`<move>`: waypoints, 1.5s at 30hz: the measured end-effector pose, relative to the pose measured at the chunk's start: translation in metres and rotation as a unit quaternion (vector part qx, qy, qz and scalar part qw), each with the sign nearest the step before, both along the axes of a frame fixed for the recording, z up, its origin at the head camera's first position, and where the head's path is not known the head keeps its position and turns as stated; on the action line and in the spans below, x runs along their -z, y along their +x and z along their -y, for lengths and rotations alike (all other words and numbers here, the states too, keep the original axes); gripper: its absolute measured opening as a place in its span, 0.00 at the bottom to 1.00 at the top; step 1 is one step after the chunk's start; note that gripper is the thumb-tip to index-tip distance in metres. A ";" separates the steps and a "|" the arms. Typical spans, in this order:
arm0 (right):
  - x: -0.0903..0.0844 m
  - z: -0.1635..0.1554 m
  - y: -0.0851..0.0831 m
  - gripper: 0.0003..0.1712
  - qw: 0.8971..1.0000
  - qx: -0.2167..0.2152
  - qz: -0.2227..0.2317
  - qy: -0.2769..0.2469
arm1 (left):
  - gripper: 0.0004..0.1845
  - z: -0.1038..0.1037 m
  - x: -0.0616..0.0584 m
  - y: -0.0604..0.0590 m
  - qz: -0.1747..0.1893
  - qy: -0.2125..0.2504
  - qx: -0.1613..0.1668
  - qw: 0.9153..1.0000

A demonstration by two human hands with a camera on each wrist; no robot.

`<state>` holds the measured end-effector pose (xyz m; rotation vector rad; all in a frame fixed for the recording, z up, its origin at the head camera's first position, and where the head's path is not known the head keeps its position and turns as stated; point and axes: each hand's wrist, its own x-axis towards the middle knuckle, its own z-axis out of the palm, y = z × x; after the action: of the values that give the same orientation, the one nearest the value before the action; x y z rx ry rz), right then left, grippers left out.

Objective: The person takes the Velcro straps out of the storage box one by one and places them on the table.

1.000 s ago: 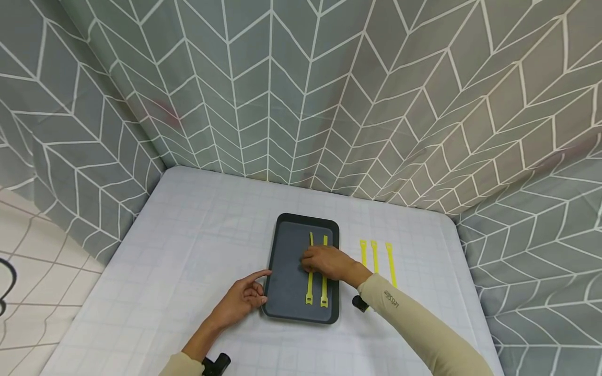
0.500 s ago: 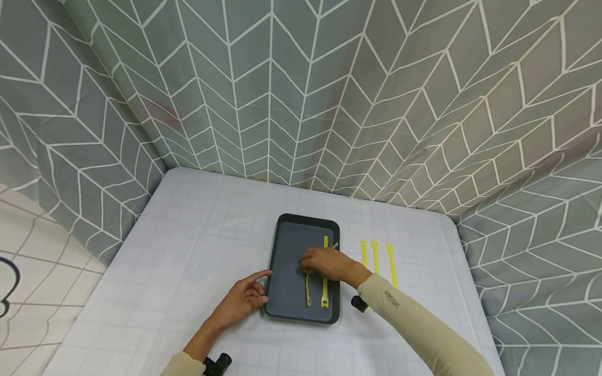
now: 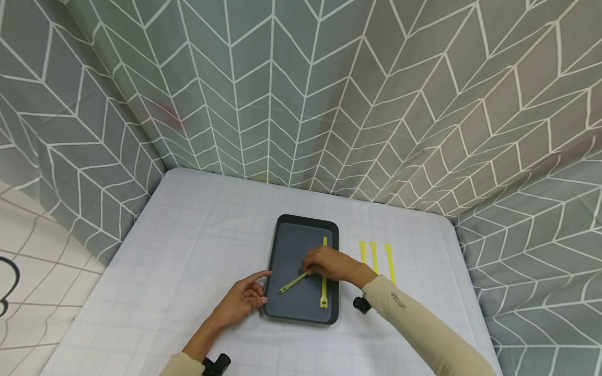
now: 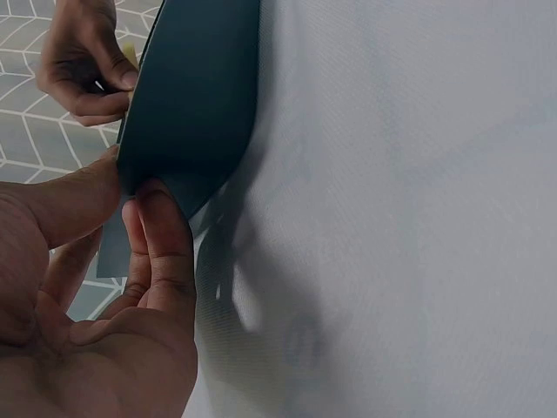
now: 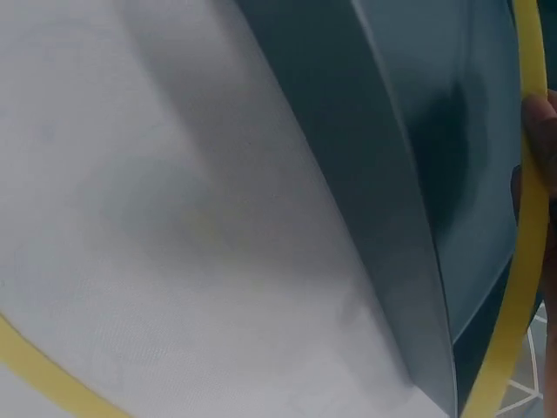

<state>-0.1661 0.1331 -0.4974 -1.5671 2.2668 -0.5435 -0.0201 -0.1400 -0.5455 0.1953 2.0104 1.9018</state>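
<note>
My right hand (image 3: 329, 262) is over the dark grey tray (image 3: 288, 250), pinching a yellow hook-and-loop cable tie (image 3: 292, 283). The slotted end of that tie points down and left; its other part is hidden by the hand. In the right wrist view a curved yellow strap (image 5: 526, 209) runs past the fingers (image 5: 541, 131). A second yellow cable tie (image 3: 324, 292) lies lengthwise in the tray, partly under the hand. My left hand (image 3: 237, 303) holds the tray's left edge; the left wrist view has its fingers (image 4: 165, 235) curled against the tray wall (image 4: 191, 87).
Several yellow cable ties (image 3: 374, 256) lie on the table to the right of the tray, partly hidden by the right arm. White cloth (image 3: 202, 224) covers the table. Patterned grey curtains (image 3: 291, 104) stand behind and at the sides.
The left tie, lying straight in the tray a second ago, is lifted in the right hand, and its slotted end has swung to the left. The left hand stays at the tray edge.
</note>
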 end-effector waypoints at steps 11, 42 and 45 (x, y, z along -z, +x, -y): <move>-0.013 -0.011 -0.002 0.03 0.993 0.077 0.082 -0.032 | 0.34 -0.001 0.002 0.000 0.006 0.003 0.001 1.000; -0.006 -0.058 0.005 0.06 0.914 0.348 0.175 -0.113 | 0.35 -0.002 0.000 -0.002 0.005 -0.004 0.005 1.000; -0.003 -0.065 0.008 0.09 0.889 0.390 0.211 -0.117 | 0.35 -0.002 0.000 -0.002 0.007 -0.005 0.004 1.000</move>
<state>-0.1586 0.1979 -0.4949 -0.4476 2.4470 -1.2566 -0.0224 -0.1384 -0.5450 0.1879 2.0067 1.8825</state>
